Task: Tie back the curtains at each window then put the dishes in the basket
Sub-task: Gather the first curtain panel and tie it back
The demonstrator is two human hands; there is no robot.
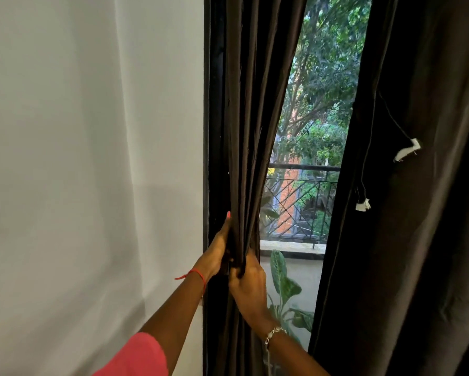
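Observation:
A dark brown left curtain (249, 126) is bunched into tight folds beside the black window frame (206, 131). My left hand (217, 251) holds the bunch from its left side, fingers reaching up behind the fabric. My right hand (251, 286) grips the same bunch from the front right, just below. The right curtain (417, 213) hangs loose, with two thin cords ending in white tags (406, 150) dangling on it. No tie-back, dishes or basket show.
A white wall (92, 158) fills the left. Through the gap are a balcony railing (301, 185), trees and a leafy potted plant (285, 289) just outside the glass.

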